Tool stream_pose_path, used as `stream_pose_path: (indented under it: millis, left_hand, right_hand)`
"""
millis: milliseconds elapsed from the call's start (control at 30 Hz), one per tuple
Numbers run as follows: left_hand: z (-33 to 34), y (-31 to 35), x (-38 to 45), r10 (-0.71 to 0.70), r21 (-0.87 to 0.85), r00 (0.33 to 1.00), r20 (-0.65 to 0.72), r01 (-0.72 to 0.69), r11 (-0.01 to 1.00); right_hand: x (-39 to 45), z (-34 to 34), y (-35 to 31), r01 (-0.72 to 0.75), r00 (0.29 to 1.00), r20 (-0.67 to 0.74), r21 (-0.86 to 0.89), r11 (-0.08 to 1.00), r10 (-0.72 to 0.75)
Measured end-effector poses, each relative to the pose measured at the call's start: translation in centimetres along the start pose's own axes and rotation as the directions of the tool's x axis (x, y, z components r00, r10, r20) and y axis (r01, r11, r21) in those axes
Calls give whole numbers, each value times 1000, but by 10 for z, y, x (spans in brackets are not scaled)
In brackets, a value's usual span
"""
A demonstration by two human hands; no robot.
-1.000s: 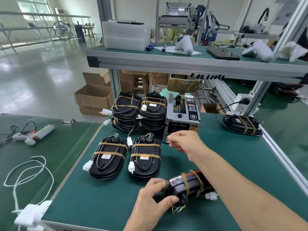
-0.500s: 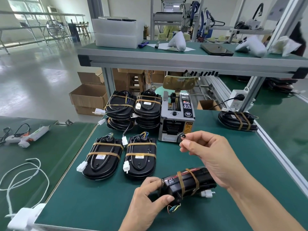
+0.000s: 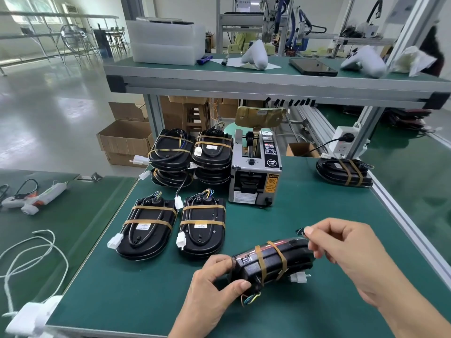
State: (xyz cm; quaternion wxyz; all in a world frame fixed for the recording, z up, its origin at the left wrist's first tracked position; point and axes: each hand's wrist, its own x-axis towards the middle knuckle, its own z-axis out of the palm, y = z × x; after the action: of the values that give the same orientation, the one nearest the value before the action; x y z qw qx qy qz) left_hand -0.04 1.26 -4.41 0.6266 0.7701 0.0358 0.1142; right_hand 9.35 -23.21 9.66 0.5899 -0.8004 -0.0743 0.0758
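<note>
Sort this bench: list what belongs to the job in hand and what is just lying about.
In the job: left hand, gripping the banded black unit; right hand, pinching a small black piece; tape dispenser; likely the other banded units.
Lying about: white cord; handheld tool on the left mat; dark tablet and white controller on the shelf.

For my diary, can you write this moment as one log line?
left hand: grips banded black unit on table | right hand: pinches small black piece just above it
</note>
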Motion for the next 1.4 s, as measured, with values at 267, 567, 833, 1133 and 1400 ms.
stream_pose_path:
  millis: [267,567,833,1133,1400]
  left_hand:
    - [0,-2,0,8,4,1000,-6,-8,1000]
    - [0,-1,-1,16,14,1000,-5,-16,1000]
    - [0,-2,-1,19,20,1000,-7,-19,1000]
    - [0,-2,0,18,16,1000,-11,-18,1000]
    - [0,1,0,26,23,999,-24,-25,999]
  right_hand:
    - [0,7,16,-30,999,5,-140,990,31]
    - [-3,16,14,-40,998,-49,-285,958,27]
    - [-2,19,14,-54,995,-97,-353,934,21]
    - [3,19,22,-86,993,-112,-366,926,48]
    - [8,22,30,-21,993,-119,-274,961,-13]
